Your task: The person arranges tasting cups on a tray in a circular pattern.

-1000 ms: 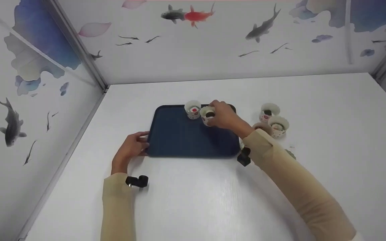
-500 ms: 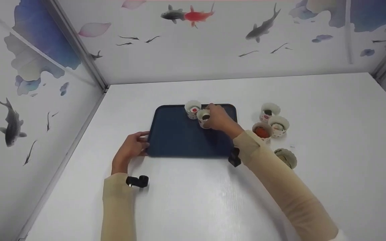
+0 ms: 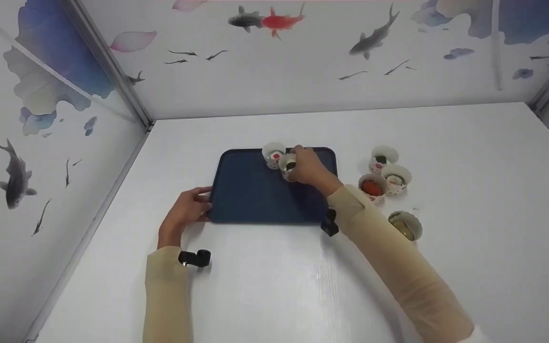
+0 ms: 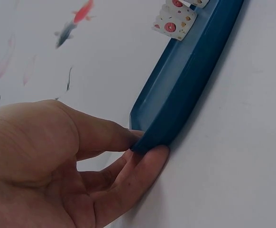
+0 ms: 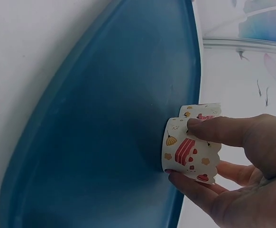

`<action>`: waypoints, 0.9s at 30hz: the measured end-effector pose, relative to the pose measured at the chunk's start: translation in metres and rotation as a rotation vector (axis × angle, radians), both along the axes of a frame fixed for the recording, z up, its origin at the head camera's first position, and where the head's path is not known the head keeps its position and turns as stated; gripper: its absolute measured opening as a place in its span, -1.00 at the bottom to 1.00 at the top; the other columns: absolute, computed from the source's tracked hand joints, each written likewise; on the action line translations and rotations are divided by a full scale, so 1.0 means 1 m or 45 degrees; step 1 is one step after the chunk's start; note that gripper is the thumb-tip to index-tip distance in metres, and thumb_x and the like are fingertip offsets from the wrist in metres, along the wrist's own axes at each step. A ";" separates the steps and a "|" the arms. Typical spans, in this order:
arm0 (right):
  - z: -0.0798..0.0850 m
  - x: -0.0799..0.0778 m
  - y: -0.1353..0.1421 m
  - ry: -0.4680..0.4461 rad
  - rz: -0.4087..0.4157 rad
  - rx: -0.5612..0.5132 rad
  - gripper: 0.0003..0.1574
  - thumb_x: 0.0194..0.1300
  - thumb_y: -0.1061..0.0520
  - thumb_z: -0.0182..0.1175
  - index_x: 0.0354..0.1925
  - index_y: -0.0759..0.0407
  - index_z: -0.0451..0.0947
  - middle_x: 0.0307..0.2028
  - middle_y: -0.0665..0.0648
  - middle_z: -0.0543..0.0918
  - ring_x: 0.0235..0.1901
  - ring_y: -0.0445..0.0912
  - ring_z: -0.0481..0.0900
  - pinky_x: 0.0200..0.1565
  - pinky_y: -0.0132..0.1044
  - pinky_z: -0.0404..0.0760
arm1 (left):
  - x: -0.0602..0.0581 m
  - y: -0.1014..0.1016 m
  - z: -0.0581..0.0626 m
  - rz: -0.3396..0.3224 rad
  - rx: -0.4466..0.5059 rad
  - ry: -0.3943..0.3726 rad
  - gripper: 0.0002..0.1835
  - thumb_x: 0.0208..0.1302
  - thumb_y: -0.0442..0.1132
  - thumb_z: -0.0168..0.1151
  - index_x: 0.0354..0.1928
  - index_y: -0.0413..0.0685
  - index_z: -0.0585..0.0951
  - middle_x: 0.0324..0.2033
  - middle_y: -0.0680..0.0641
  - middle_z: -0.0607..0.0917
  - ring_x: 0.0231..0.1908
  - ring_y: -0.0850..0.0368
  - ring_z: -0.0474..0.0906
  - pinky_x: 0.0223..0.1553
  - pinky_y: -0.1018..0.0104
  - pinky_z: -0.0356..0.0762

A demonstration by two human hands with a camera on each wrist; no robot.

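With thumb and fingers, my left hand [image 3: 189,207] pinches the left rim of a dark blue tray [image 3: 250,200]; the left wrist view shows the thumb [image 4: 114,135] above the edge and fingers beneath. My right hand [image 3: 310,166] grips a printed paper baking cup [image 5: 190,152] standing on the tray, a dark item inside it. Right beside that cup, near the tray's back edge, is another paper cup [image 3: 273,161] holding a white piece with a red centre. In the right wrist view the held cup partly hides this second one.
Right of the tray, a cup with a dark item [image 3: 382,164], one with a pale round item [image 3: 395,186] and one with orange contents [image 3: 372,194] stand close together. Nearer the front, a fourth cup [image 3: 410,233] leans. White walls enclose the table's back and left.
My right hand has shifted the held cup slightly left, up against the other cup on the tray. The right forearm moved left, uncovering the orange cup and the leaning cup. My left hand stays put.
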State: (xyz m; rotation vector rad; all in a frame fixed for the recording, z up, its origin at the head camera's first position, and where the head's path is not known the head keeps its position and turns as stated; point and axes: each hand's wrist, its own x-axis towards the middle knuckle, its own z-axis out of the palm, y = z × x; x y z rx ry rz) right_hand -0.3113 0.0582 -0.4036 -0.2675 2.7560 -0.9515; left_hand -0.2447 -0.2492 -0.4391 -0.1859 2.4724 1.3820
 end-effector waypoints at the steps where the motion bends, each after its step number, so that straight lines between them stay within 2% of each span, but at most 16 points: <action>1: 0.000 0.001 -0.001 0.001 -0.001 -0.001 -0.13 0.19 0.26 0.36 0.38 0.41 0.23 0.22 0.41 0.41 0.16 0.17 0.47 0.21 -0.02 0.55 | 0.001 0.000 0.000 -0.003 -0.006 -0.002 -0.40 0.43 -0.44 0.01 0.50 -0.14 0.27 0.29 -0.38 0.47 0.20 -0.20 0.55 -0.01 0.21 0.71; 8: 0.006 0.007 -0.006 -0.021 -0.013 -0.035 -0.07 0.19 0.24 0.38 0.43 0.36 0.18 0.26 0.40 0.33 0.16 0.15 0.44 0.24 -0.03 0.53 | 0.005 -0.003 0.002 0.018 -0.010 -0.021 -0.39 0.44 -0.44 0.00 0.51 -0.10 0.26 0.32 -0.35 0.46 0.23 -0.20 0.53 0.04 0.18 0.69; 13: 0.017 0.013 -0.002 -0.023 -0.024 0.003 0.00 0.16 0.16 0.41 0.45 0.32 0.16 0.29 0.39 0.28 0.15 0.14 0.44 0.19 -0.04 0.57 | 0.004 -0.001 0.001 0.007 -0.002 -0.031 -0.39 0.45 -0.45 0.01 0.51 -0.11 0.26 0.33 -0.35 0.44 0.24 -0.20 0.51 0.07 0.17 0.68; 18: 0.033 0.019 0.007 -0.041 0.003 0.012 0.11 0.15 0.14 0.44 0.51 0.26 0.08 0.38 0.39 0.19 0.22 0.15 0.40 0.23 -0.01 0.54 | 0.003 0.001 0.001 0.005 -0.003 -0.035 -0.39 0.45 -0.45 0.01 0.51 -0.11 0.26 0.32 -0.35 0.45 0.23 -0.18 0.52 0.05 0.18 0.69; 21: 0.040 0.022 0.018 -0.052 0.032 -0.014 0.11 0.17 0.12 0.44 0.52 0.24 0.07 0.42 0.39 0.17 0.28 0.17 0.37 0.30 0.03 0.48 | 0.002 0.001 0.002 -0.002 -0.004 -0.032 -0.39 0.45 -0.44 0.00 0.51 -0.11 0.26 0.31 -0.35 0.45 0.22 -0.17 0.53 0.03 0.20 0.69; 27: 0.045 0.030 0.038 0.024 0.126 -0.024 0.06 0.18 0.06 0.45 0.48 0.31 0.15 0.39 0.41 0.24 0.36 0.22 0.32 0.41 0.07 0.35 | 0.001 0.001 0.003 -0.003 -0.026 -0.016 -0.40 0.44 -0.44 0.00 0.51 -0.11 0.27 0.30 -0.35 0.48 0.20 -0.15 0.54 -0.03 0.26 0.69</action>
